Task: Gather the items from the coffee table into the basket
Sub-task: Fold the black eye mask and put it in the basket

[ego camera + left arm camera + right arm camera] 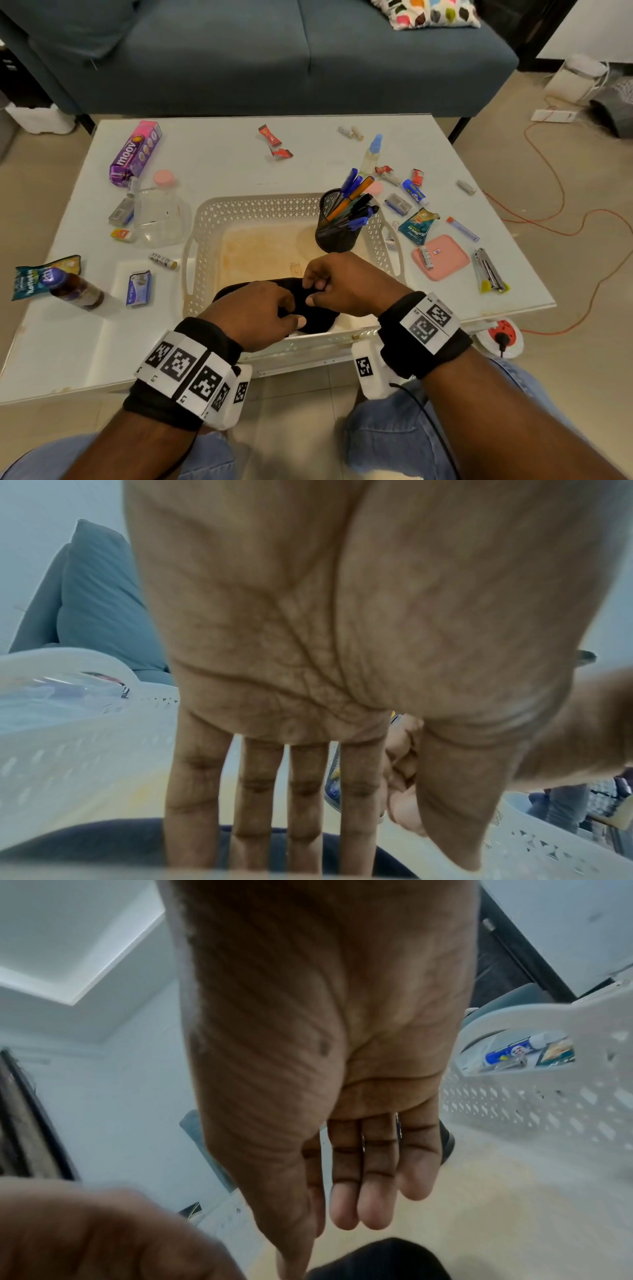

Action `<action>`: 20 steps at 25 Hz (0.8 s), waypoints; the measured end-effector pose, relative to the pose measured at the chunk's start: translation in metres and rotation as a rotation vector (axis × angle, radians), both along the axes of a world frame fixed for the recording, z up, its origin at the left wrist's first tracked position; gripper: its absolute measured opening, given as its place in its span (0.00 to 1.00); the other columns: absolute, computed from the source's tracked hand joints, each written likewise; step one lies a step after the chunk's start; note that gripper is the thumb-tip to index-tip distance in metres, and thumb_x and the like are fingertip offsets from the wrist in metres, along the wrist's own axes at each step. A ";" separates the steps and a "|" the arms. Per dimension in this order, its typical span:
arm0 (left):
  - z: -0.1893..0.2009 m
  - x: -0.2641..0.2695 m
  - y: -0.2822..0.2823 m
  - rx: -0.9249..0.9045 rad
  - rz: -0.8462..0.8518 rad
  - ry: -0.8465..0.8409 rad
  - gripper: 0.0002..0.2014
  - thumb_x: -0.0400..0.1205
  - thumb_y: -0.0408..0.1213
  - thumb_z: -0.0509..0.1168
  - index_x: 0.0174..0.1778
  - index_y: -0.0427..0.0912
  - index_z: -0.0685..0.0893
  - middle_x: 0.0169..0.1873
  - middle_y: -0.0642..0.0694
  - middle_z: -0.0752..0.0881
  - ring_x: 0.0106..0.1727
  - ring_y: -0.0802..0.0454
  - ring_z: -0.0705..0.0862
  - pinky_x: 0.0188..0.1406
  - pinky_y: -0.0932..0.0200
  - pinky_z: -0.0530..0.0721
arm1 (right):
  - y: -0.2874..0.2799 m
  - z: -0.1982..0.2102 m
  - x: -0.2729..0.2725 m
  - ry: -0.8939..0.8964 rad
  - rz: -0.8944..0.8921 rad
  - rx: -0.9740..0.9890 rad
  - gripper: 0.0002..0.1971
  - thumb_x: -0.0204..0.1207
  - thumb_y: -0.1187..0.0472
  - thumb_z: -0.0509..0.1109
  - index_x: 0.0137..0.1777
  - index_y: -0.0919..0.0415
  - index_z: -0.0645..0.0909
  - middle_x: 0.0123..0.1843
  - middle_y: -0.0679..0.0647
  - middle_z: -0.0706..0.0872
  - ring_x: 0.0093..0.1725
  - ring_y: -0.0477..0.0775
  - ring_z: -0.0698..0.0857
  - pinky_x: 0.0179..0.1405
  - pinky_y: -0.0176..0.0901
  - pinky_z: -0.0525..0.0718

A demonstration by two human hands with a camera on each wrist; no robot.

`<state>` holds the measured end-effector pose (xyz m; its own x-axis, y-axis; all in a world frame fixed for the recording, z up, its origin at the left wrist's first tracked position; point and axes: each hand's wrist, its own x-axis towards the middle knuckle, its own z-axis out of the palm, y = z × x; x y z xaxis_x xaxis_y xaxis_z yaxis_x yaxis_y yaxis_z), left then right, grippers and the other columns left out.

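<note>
Hands meet over the near end of a white perforated plastic basket on a white tabletop: the left hand lies with straight, slightly spread fingers reaching down onto a black soft pouch, while the right hand curls its fingers at the pouch's upper edge, seemingly pinching the fabric, though the head view does not show the grip clearly and the right wrist view shows its fingers only loosely bent above the dark shape. The pouch lies inside the basket against its near wall. Standing in the basket's far right corner is a black mesh pen cup filled with blue, orange and black pens. Still on the tabletop to the left of the basket are a clear plastic bottle with a pink cap, a purple "moov" carton, a brown bottle with a purple cap and a teal snack sachet. To the right lie a pink square plastic lid, a second teal sachet, a small blue tube and a metal nail clipper set. Beyond the tabletop stands a blue-grey fabric sofa.
</note>
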<state>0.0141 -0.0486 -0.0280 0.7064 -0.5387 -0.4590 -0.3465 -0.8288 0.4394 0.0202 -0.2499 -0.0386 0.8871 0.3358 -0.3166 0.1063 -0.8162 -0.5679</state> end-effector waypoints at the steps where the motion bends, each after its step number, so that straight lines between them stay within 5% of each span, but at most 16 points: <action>1: 0.001 0.000 -0.001 -0.017 0.003 -0.003 0.15 0.83 0.58 0.64 0.49 0.53 0.89 0.45 0.54 0.88 0.44 0.58 0.85 0.40 0.60 0.78 | -0.006 0.008 0.001 0.001 -0.030 0.045 0.08 0.75 0.58 0.80 0.53 0.55 0.88 0.43 0.50 0.89 0.39 0.46 0.85 0.42 0.42 0.84; 3: 0.004 -0.001 -0.004 -0.052 -0.002 0.005 0.16 0.83 0.60 0.65 0.48 0.52 0.89 0.46 0.54 0.89 0.46 0.57 0.86 0.44 0.59 0.81 | -0.022 0.025 0.001 0.024 -0.069 0.110 0.05 0.76 0.57 0.80 0.50 0.53 0.88 0.41 0.49 0.90 0.37 0.42 0.85 0.41 0.37 0.83; 8: 0.013 -0.009 -0.012 -0.141 -0.053 0.132 0.16 0.79 0.63 0.68 0.47 0.57 0.92 0.45 0.63 0.92 0.47 0.68 0.88 0.52 0.67 0.85 | -0.082 0.063 0.006 -0.086 -0.327 0.221 0.04 0.78 0.57 0.80 0.48 0.54 0.89 0.42 0.54 0.92 0.40 0.45 0.88 0.50 0.45 0.88; 12: 0.014 -0.008 -0.012 -0.132 -0.039 0.132 0.10 0.79 0.55 0.73 0.52 0.59 0.93 0.49 0.65 0.91 0.49 0.69 0.86 0.52 0.72 0.80 | -0.125 0.080 0.028 -0.221 -0.553 0.236 0.06 0.78 0.59 0.80 0.49 0.61 0.88 0.39 0.55 0.91 0.35 0.42 0.87 0.37 0.29 0.82; 15: 0.012 -0.007 -0.013 -0.144 -0.030 0.132 0.09 0.80 0.51 0.74 0.53 0.58 0.93 0.50 0.65 0.91 0.50 0.69 0.86 0.53 0.70 0.80 | -0.136 0.076 0.089 -0.312 -0.611 0.194 0.12 0.79 0.56 0.79 0.57 0.61 0.85 0.48 0.59 0.91 0.42 0.49 0.90 0.44 0.43 0.87; 20: 0.007 -0.004 -0.011 -0.177 -0.021 0.174 0.08 0.79 0.49 0.74 0.53 0.57 0.93 0.52 0.65 0.91 0.53 0.69 0.87 0.60 0.67 0.81 | -0.141 0.048 0.198 -0.192 -0.590 -0.025 0.31 0.77 0.49 0.80 0.77 0.49 0.73 0.72 0.60 0.83 0.65 0.61 0.88 0.67 0.61 0.87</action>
<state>0.0099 -0.0595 -0.0210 0.6125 -0.6355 -0.4700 -0.2692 -0.7268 0.6319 0.2181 -0.3908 0.0098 0.9630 -0.2337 -0.1345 -0.2683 -0.7813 -0.5636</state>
